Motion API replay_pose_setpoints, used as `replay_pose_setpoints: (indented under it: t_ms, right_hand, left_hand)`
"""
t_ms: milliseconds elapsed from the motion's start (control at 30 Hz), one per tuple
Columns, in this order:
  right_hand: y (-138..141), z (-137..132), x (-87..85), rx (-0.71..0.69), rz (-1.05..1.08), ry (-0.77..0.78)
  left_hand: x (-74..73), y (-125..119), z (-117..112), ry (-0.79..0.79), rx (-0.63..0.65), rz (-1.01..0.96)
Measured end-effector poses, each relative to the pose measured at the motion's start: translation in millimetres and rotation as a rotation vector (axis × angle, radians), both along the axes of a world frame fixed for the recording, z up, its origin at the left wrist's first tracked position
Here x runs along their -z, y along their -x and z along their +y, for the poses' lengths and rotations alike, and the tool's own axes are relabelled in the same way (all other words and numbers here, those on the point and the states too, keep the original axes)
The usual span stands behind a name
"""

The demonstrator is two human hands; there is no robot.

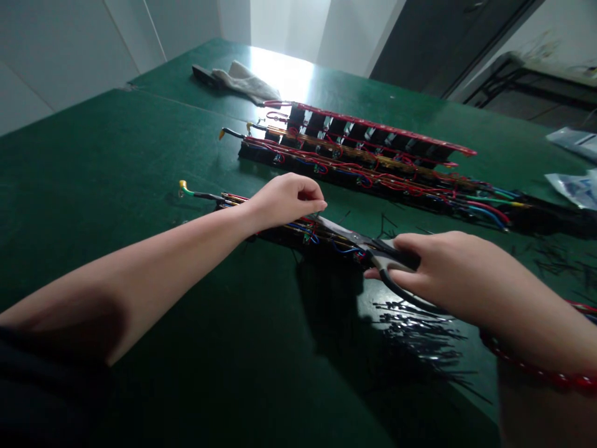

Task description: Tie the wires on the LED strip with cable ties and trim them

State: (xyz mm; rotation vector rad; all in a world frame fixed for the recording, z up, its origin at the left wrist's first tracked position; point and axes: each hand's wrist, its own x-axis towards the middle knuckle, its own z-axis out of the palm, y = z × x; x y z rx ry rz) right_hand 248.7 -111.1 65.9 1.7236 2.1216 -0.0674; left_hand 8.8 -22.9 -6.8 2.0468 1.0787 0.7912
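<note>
My right hand (pixel 448 264) grips a pair of scissors (pixel 347 233) by dark-and-light handles, its blades pointing left over a long wired assembly (pixel 336 244). That assembly carries red, blue and yellow wires and ends at the left in a black lead with a yellow tip (pixel 183 186). Just above the assembly, by the scissor tips, my left hand (pixel 286 196) is closed with thumb and fingers pinched together. What it pinches is too small to make out. Below the scissors lies a pile of black cable ties (pixel 420 336).
Several similar wired assemblies (pixel 373 165) lie side by side farther back on the green table (pixel 93 149). Behind them are a grey cloth glove (pixel 245 81) and a dark object (pixel 203 76). Black offcuts (pixel 555 255) and clear plastic bags (pixel 573 186) lie at the right.
</note>
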Motion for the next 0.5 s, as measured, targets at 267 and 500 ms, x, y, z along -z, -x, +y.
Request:
replay_pose_setpoints:
  t_ms: [267,500]
  right_hand:
    - [-0.6,1.1,0.5,-0.025,0.002,-0.066]
    - [-10.5,7.7,4.6,-0.054,0.065,-0.068]
  left_hand:
    - [-1.0,-0.8,-1.8,-0.001,-0.001,0.001]
    - [2.3,1.0,3.4,-0.069,-0.070,-0.015]
